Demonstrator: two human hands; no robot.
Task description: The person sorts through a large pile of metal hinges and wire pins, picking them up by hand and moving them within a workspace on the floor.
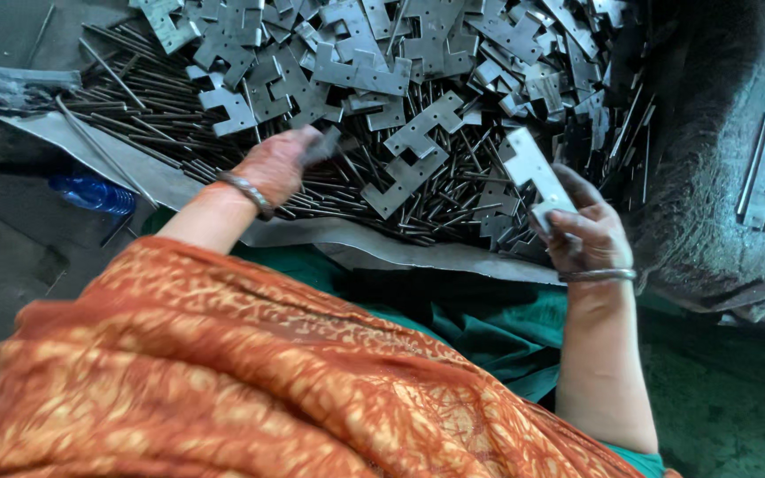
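A heap of flat, dull grey metal plates [374, 66], cut in notched T-like shapes with small holes, fills the far part of the scene, lying over a bed of thin dark steel rods [148, 115] on a bent metal sheet [356, 243]. The right hand [582, 232] grips one bright rectangular plate [531, 173] by its near end, fingers curled closed around it, the plate tilted up above the rods at the right. The left hand [283, 164] reaches into the rods near the middle, blurred, fingers bent down on them; whether it holds anything cannot be told. Each wrist wears a metal bangle [245, 190]. An orange patterned cloth [223, 372] covers the near side
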